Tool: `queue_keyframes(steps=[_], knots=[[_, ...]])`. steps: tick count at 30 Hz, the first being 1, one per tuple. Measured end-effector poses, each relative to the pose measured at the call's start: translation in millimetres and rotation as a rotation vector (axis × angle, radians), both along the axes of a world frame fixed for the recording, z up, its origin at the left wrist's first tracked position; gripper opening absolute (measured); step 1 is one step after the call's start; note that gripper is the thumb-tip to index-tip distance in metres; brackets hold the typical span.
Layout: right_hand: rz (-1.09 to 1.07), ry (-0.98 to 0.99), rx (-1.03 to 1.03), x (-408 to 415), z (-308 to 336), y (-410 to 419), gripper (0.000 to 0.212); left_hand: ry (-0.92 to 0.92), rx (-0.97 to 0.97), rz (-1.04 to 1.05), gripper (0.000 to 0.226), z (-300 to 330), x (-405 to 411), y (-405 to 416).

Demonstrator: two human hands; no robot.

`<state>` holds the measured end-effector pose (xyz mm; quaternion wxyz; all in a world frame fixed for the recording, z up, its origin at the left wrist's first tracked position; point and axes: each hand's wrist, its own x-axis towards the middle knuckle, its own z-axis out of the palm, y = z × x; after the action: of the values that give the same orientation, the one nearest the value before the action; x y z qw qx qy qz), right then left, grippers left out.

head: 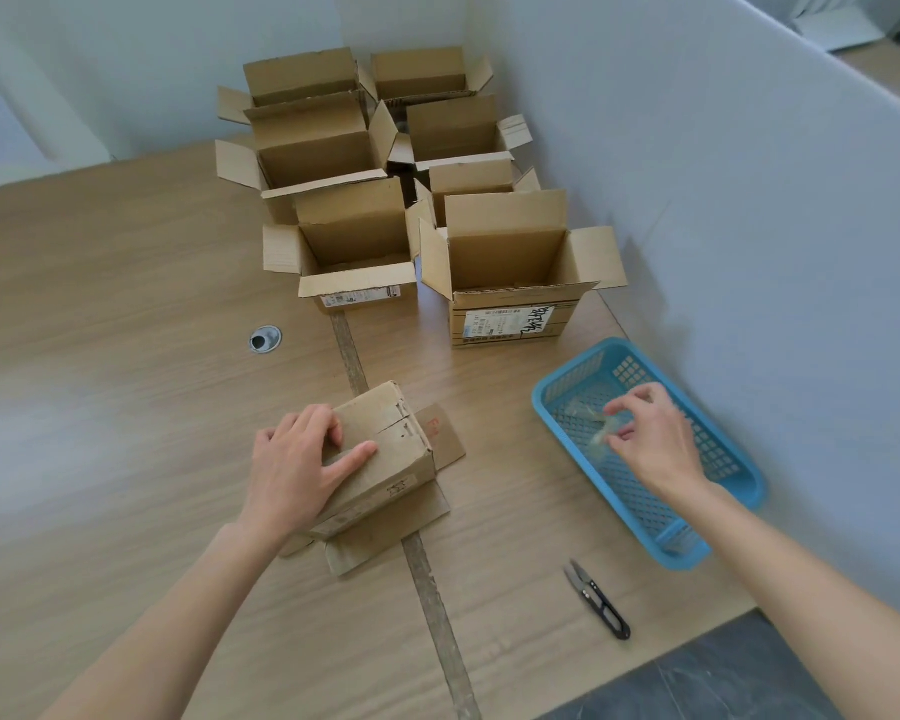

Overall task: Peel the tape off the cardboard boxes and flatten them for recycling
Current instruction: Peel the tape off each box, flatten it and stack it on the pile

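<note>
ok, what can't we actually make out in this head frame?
- Tape scrap at the right hand, over the blue basket: clear and motion-blurred, so whether the fingers pinch it is unclear.
- Underside of the upturned box under the left hand: hidden against the table.
- Label print on the nearest open box: too small.
- Rear boxes: insides hidden by the front ones.

Box [380,449] left of basket [645,449]; snips [598,600] nearer.

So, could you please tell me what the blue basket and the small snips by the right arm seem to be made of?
Blue basket: apparently moulded plastic, going by its uniform colour and lattice of holes, slightly glossy.
Snips: black, probably metal blades with a dark coating; too small to be sure.
</note>
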<state>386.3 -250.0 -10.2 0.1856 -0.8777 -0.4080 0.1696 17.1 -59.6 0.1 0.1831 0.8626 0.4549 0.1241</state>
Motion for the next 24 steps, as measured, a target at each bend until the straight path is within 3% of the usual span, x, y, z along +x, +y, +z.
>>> queue_keyframes(steps=[2, 15, 18, 22, 24], knots=[[0.018, -0.015, -0.035, 2.8, -0.9, -1.4, 0.016, -0.018, -0.012, -0.032, 0.042, 0.1, 10.4, -4.5], [0.008, -0.099, -0.019, 7.9, 7.2, -3.3, 0.027, -0.063, 0.013, -0.078, 0.042, -8.1, 44.3, -14.0], [0.066, -0.064, -0.010, 2.8, 8.1, 4.5, 0.015, -0.065, 0.049, -0.090, 0.042, -9.4, 44.5, -14.0], [0.088, -0.096, -0.188, -13.7, 11.5, 23.2, 0.047, -0.096, 0.090, -0.092, 0.036, -8.7, 43.1, -15.9], [0.106, -0.145, -0.146, -21.6, 16.6, 33.0, 0.038, -0.112, 0.104, -0.086, 0.039, -7.9, 42.2, -17.0]])
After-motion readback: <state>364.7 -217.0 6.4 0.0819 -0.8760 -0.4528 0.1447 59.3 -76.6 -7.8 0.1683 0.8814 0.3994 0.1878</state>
